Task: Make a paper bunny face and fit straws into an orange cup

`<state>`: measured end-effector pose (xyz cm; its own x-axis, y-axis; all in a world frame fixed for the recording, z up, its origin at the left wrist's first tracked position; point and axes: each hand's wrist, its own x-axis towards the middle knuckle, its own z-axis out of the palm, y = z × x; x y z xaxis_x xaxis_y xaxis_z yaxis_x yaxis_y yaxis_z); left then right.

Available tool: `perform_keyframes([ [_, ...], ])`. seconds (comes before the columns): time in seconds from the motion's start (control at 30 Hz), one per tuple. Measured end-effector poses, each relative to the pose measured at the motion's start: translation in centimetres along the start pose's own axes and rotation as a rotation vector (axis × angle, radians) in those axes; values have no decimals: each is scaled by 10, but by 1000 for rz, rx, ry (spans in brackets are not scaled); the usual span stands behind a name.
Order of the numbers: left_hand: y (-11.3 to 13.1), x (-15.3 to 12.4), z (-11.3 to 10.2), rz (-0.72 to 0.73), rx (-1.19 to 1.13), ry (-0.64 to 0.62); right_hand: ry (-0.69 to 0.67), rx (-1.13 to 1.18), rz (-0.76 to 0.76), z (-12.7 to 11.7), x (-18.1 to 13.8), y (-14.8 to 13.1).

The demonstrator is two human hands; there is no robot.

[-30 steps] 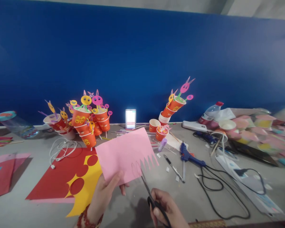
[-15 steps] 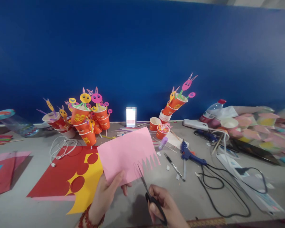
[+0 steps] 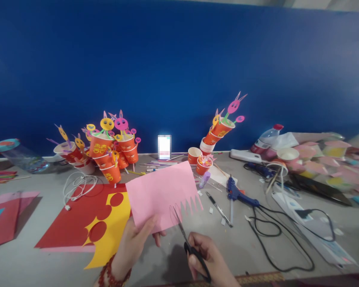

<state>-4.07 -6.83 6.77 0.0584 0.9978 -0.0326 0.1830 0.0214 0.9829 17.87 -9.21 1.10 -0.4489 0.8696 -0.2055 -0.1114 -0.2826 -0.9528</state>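
Observation:
Pinched between the thumb and fingers of my left hand (image 3: 142, 235) is a sheet of pink paper (image 3: 158, 195), raised above the table. Pointed notches run along its lower right edge, and a thin pencil-like outline shows near the blades. My right hand (image 3: 208, 255) grips black-handled scissors (image 3: 182, 233) by their loops. Their blade tips lie at the paper's lower edge, left of the notches. Under my left forearm lies yellow paper (image 3: 103, 249) with round cut-outs, on top of a red sheet (image 3: 62, 223).
Orange paper cups (image 3: 100, 145) with paper bunny figures stand at the back left; another stack (image 3: 218, 133) leans right of a lit phone (image 3: 164, 147). A blue glue gun (image 3: 235, 191), pen (image 3: 218, 209) and white power strip (image 3: 311, 233) lie on the right, with a looping black cable.
The pink paper has shifted very slightly to the right. Both hands keep nearly the same place, and the scissors stay at the paper's lower edge.

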Motion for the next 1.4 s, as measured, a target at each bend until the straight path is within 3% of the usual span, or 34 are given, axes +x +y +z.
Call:
perform_keyframes([
  [0.77,15,2,2,14,-20,3,45,-32,31,-1,1,-2],
  [1.4,12,1,1,-2,4,-5,53,-42,11,-1,2,2],
])
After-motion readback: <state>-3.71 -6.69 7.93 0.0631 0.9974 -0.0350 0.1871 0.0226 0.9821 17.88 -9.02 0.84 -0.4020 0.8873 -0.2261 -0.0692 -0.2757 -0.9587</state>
